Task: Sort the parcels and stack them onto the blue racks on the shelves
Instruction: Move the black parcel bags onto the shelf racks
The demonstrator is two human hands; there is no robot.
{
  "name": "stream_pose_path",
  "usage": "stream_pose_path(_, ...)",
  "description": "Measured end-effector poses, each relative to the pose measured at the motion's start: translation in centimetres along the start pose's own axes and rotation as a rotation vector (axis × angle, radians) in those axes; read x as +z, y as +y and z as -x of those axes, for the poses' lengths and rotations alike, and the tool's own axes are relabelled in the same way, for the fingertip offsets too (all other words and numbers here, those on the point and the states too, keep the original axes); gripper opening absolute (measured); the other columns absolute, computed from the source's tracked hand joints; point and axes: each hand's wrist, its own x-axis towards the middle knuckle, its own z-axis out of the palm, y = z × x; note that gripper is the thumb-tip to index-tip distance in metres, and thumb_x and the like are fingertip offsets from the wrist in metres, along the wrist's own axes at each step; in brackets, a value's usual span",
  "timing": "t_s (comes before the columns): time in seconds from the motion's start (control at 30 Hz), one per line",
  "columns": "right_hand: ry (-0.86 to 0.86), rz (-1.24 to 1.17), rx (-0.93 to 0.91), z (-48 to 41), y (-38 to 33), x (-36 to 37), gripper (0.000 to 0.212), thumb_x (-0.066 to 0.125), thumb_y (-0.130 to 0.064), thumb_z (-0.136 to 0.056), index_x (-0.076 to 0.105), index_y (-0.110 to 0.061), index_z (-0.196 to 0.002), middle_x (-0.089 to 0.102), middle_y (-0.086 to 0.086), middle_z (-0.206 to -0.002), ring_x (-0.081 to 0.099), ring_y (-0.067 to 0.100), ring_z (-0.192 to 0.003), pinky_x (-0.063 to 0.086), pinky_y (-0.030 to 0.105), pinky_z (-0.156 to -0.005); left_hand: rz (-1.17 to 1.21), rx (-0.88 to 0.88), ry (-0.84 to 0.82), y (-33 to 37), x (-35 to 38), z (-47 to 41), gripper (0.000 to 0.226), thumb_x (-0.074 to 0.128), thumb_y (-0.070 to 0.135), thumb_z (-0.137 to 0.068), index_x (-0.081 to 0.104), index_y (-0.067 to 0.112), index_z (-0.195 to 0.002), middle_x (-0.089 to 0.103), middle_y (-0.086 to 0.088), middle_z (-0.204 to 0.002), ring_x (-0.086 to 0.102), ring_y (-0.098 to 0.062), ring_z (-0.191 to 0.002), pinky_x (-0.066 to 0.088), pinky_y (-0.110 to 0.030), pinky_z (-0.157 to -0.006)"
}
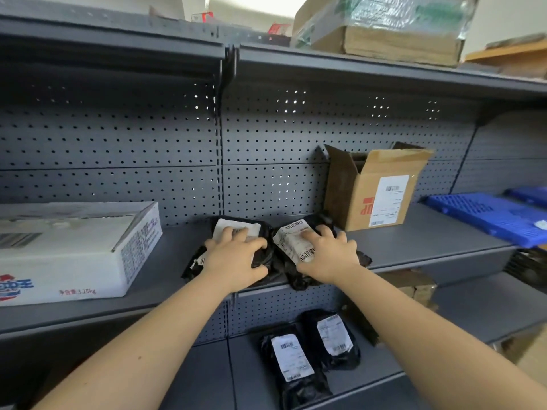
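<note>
Two black bag parcels with white labels lie side by side on the middle grey shelf [414, 241]. My left hand [236, 255] lies flat on the left parcel [236, 229], fingers spread over its label. My right hand [328, 253] presses on the right parcel [291, 241] in the same way. Neither parcel is lifted. A blue rack [485, 214] rests on the same shelf at the far right. Two more black parcels [293, 359], [334, 338] lie on the shelf below.
A white carton [74, 250] sits at the left of the middle shelf. An open brown cardboard box [373, 187] stands just right of my hands. Wrapped cardboard bundles [384, 28] rest on the top shelf. A perforated back panel [148, 143] closes the rear.
</note>
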Motion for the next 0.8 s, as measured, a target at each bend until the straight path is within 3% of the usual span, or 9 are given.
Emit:
stream_pose_path(0.33,0.085,-0.043,0.165,3.4,7.9,-3.3,0.076,0.060,-0.060,-0.071,0.035,-0.040,-0.140,0.033,-0.004,-0.146,0.036,0.034,-0.124,0.032,0.047,-0.098,0.040,0.186,0.066,7.7,-1.1,-2.7,0.050,0.047,0.056,-0.078,0.037,0.050,-0.127,0.023,0.001,-0.152,0.013,-0.027,-0.134,0.030,-0.054,-0.099)
stream_pose_path(0.8,0.157,-0.085,0.469,13.2,26.5,-7.6,0.071,0.061,-0.058,-0.072,0.039,-0.039,-0.136,0.033,-0.008,-0.147,0.036,0.032,-0.124,0.031,0.048,-0.100,0.160,0.479,0.125,28.0,-2.4,-6.7,0.051,0.048,0.056,-0.077,0.037,0.051,-0.126,0.028,0.004,-0.148,0.018,-0.026,-0.131,0.032,-0.052,-0.097)
